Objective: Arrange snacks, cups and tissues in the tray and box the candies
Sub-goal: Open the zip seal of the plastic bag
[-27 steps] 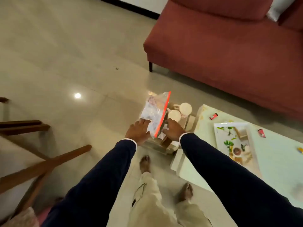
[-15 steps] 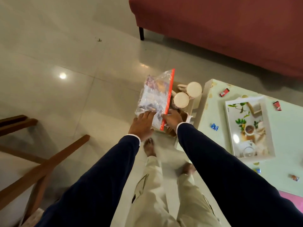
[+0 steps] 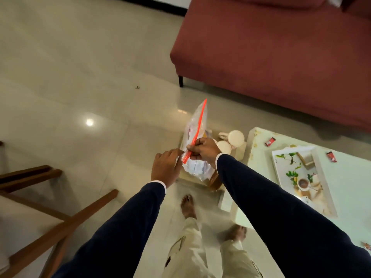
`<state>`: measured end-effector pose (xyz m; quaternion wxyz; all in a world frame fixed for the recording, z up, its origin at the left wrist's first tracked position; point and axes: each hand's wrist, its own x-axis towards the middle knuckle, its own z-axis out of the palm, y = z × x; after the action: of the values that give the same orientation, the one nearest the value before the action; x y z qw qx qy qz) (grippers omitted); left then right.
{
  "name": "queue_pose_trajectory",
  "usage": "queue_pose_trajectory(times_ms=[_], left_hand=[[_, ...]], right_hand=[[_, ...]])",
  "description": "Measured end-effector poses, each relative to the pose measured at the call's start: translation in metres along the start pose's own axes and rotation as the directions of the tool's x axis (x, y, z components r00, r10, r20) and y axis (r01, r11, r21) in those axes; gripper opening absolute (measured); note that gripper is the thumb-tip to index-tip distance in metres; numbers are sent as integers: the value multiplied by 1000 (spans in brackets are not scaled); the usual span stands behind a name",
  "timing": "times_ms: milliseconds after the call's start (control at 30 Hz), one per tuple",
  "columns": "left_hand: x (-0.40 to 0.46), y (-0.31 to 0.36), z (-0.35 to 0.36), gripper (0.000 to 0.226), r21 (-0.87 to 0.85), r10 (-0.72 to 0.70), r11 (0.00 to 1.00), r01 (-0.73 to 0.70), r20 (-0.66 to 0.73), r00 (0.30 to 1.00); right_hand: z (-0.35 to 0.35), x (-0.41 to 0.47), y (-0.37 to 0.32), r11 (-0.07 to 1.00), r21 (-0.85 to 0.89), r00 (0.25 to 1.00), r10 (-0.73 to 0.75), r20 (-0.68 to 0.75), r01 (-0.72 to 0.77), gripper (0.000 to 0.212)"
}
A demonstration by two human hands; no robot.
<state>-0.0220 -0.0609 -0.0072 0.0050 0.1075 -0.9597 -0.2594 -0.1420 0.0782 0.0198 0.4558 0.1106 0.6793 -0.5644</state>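
Observation:
A clear zip bag [image 3: 195, 125] with a red seal strip holds small wrapped items. My right hand [image 3: 203, 149] is shut on the bag's red strip near its lower end. Fingers of my left hand [image 3: 166, 167] pinch the bag's corner beside it. Behind the bag, two cream cups [image 3: 232, 139] stand on a low wooden stand by the table's end. A white tray [image 3: 301, 177] with a leaf and teacup print lies on the pale table [image 3: 351, 177]. Red candies [image 3: 270, 141] lie loose on the table around the tray.
A dark red sofa [image 3: 281, 57] fills the upper right. Wooden chair legs [image 3: 60, 221] cross the lower left. My bare feet [image 3: 188, 205] stand on the glossy tiled floor beside the table's corner.
The bag has been lifted off the stand and turned upright. My right hand now grips its red strip, and my left hand has shifted to its corner.

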Motion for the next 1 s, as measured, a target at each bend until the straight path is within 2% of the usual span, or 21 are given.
queue_pose_trajectory(times_ms=[100,167,267,367,400,433,467,500,533,567,600,633,667,733,767,833,867,933,1000], left_hand=[[10,13,-39,31,-139,-76,989,53,-163,984],[22,26,-66,29,-259,-117,964,53,-237,965],[38,52,-109,29,-531,-230,845,63,-256,939],[52,80,-149,24,-651,-259,759,-11,-317,912],[55,88,-161,19,-675,-245,736,-52,-337,909],[58,97,-173,17,-689,-222,718,-94,-355,908],[61,105,-184,18,-702,-198,699,-134,-371,907],[65,111,-193,21,-713,-185,683,-157,-378,907],[68,118,-202,23,-720,-177,672,-175,-385,906],[70,126,-211,26,-724,-170,664,-185,-387,906],[72,135,-218,30,-726,-161,659,-196,-391,906],[74,143,-225,32,-727,-148,654,-209,-393,907],[76,150,-229,32,-728,-132,649,-224,-397,908],[79,166,-236,27,-718,-90,648,-256,-405,910],[80,177,-239,24,-708,-73,655,-263,-406,911],[80,200,-242,12,-697,-43,656,-289,-417,908],[80,211,-242,8,-675,-30,669,-312,-444,896],[79,232,-239,20,-605,-21,709,-361,-530,848],[78,250,-234,16,-611,21,690,-387,-517,855]], right_hand=[[10,-19,-45,994,16,992,-106,65,105,23],[13,-35,-73,983,-4,979,-184,87,185,26],[13,-64,-113,953,-40,947,-294,127,301,28],[10,-96,-149,890,-189,910,-401,107,414,42],[6,-106,-158,809,-303,859,-508,71,503,45],[1,-117,-167,677,-430,760,-650,32,597,42],[-5,-128,-175,513,-537,613,-790,9,669,34],[-11,-139,-183,354,-592,468,-883,44,724,24],[-18,-151,-190,203,-638,368,-920,135,743,22],[-23,-161,-196,68,-691,314,-919,237,720,33],[-30,-167,-200,-33,-739,304,-898,317,673,42],[-35,-174,-204,-78,-761,304,-887,349,645,41],[-38,-181,-207,-52,-746,310,-888,338,664,30],[-48,-197,-209,145,-617,374,-891,259,773,7],[-54,-205,-209,259,-540,430,-877,216,801,7],[-69,-220,-208,408,-401,502,-850,163,820,13],[-78,-228,-207,461,-334,527,-838,142,822,13],[-94,-245,-205,512,-266,550,-830,93,817,16],[-110,-258,-200,553,-209,570,-821,27,807,15]])
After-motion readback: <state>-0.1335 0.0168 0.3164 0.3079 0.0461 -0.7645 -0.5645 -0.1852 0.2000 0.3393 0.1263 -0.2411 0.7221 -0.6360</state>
